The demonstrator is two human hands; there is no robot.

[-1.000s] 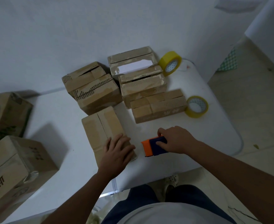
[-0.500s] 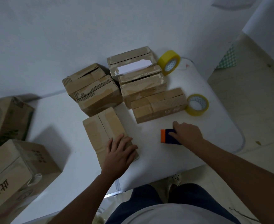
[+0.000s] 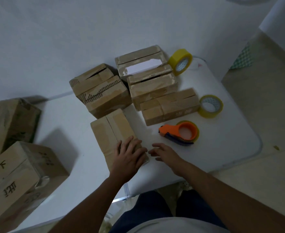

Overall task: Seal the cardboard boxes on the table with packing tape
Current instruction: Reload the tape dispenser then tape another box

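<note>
step: readying nearest box (image 3: 114, 133) at counter (image 3: 222, 148) front | left hand (image 3: 128, 157) flat on it, fingers spread | right hand (image 3: 165, 153) open, empty, beside | next: likely grasp tape dispenser (image 3: 180, 132)

Small closed cardboard box (image 3: 112, 132) flat near table's front edge, orange tape dispenser (image 3: 180, 132) on its side just right.

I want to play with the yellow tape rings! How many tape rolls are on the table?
3: one standing on edge by the open box, one lying flat beside the long box, one inside the orange tape dispenser. None seems hidden.
</note>
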